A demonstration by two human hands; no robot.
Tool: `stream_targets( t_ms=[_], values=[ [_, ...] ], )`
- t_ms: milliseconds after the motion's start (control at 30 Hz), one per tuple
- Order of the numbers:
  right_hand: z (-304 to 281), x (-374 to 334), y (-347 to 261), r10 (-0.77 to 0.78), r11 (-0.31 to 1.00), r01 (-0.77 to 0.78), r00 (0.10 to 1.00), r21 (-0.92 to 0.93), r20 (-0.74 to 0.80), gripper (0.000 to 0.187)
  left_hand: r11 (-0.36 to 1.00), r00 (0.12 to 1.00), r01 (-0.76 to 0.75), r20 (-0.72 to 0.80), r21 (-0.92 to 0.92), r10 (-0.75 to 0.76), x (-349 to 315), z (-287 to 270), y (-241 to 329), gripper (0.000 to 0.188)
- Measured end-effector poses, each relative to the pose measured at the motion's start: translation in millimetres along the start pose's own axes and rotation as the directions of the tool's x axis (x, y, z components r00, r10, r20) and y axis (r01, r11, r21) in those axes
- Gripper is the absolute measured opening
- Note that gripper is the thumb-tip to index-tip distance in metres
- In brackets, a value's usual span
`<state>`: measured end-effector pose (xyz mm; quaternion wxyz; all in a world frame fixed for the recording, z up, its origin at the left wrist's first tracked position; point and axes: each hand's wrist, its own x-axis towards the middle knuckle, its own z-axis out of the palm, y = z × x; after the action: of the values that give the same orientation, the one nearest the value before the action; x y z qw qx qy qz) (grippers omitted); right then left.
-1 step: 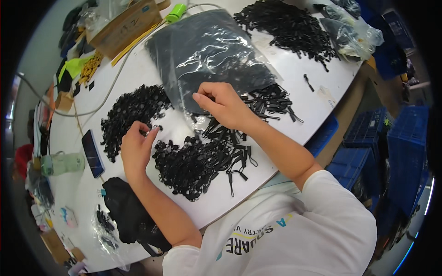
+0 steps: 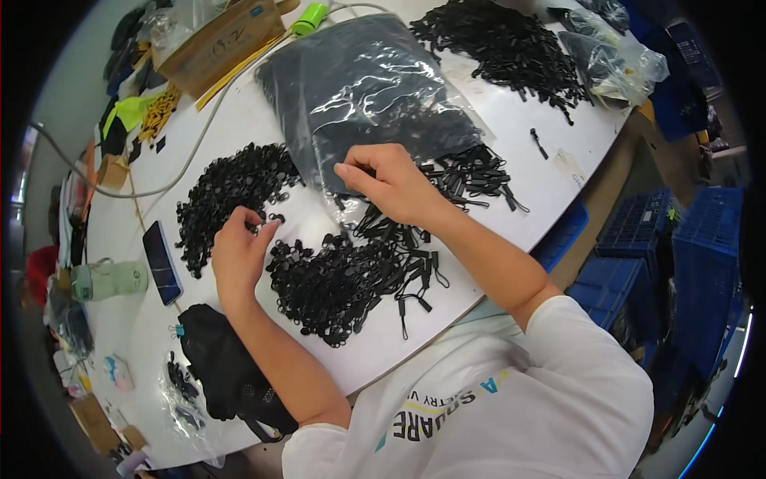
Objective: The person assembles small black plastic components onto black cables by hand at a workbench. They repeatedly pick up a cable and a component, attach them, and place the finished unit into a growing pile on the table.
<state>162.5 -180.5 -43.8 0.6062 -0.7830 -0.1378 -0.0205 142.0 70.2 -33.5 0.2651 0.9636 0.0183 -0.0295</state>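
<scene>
My left hand (image 2: 238,249) is at the right edge of a heap of small black ring-shaped pieces (image 2: 227,185). Its thumb and forefinger are bent toward each other, with dark bits at the tips too small to make out. Over the lower edge of a large clear plastic bag (image 2: 359,80) of black contents, my right hand (image 2: 388,182) is closed, fingers curled; anything inside is hidden. Black looped cord pulls (image 2: 471,176) lie beside and under that hand. A second heap of black pieces (image 2: 319,287), with looped pulls at its right side, lies between my forearms.
Another large black heap (image 2: 503,56) is at the far right, near clear bags (image 2: 610,68). On the left are a phone (image 2: 162,263), a green bottle (image 2: 109,281), a black pouch (image 2: 227,367) and a grey cable (image 2: 191,156). A cardboard box (image 2: 223,48) stands behind. Blue crates (image 2: 610,291) stand right.
The view has shifted very slightly. Both hands keep nearly the same pose and place.
</scene>
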Motion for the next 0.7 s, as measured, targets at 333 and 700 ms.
stream_targets(
  t_ms=[333, 700],
  values=[
    [-6.2, -5.7, -20.3, 0.101, 0.982, -0.118, 0.987, 0.144, 0.123, 0.024, 0.990, 0.987, 0.045, 0.146, 0.132, -0.065, 1.5, 3.2, -0.9, 0.035],
    [-11.3, -4.5, -20.4, -0.032, 0.951, -0.033, 0.978, 0.307, 0.206, 0.027, 0.993, 0.998, -0.023, 0.057, 0.113, 0.016, 5.8, 23.9, -2.4, 0.028]
  ],
)
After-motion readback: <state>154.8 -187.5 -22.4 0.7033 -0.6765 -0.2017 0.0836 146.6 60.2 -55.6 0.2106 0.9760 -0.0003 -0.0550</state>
